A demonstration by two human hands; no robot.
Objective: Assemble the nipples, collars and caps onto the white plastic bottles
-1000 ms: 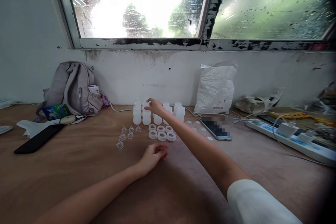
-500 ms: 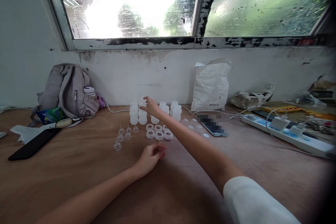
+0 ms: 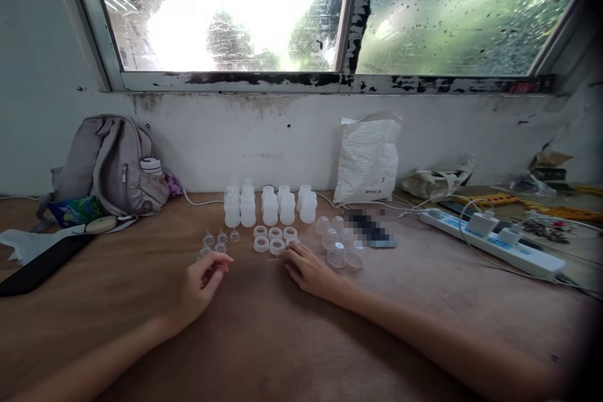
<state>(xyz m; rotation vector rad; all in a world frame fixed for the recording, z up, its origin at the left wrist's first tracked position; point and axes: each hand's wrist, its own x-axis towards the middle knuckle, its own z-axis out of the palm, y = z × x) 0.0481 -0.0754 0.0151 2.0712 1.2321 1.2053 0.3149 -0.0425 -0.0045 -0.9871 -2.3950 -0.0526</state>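
My left hand (image 3: 202, 286) is loosely curled over the table, thumb and forefinger apart, with nothing seen in it. Just beyond it lie several clear bottle nipples (image 3: 221, 239); the nearest are partly hidden by its fingers. My right hand (image 3: 311, 270) has its fingers bent down at the nearest right white screw ring (image 3: 292, 242), partly covering it. Other white rings (image 3: 261, 244) lie in two rows beside it. Behind them stand frosted baby bottles (image 3: 270, 207); those at the left (image 3: 232, 204) carry clear tops. Clear dome caps (image 3: 336, 255) lie right of my right hand.
A phone (image 3: 370, 229) with a blurred screen lies behind the caps. A white plastic bag (image 3: 367, 160) leans on the wall. On the right is a power strip (image 3: 494, 245) with cables. A grey backpack (image 3: 110, 166) and a black flat case (image 3: 47, 264) are at left.
My right hand has come back from the bottles at the rear to the rings. My left hand has moved left, from in front of the rings to the nipples. The view has shifted slightly.
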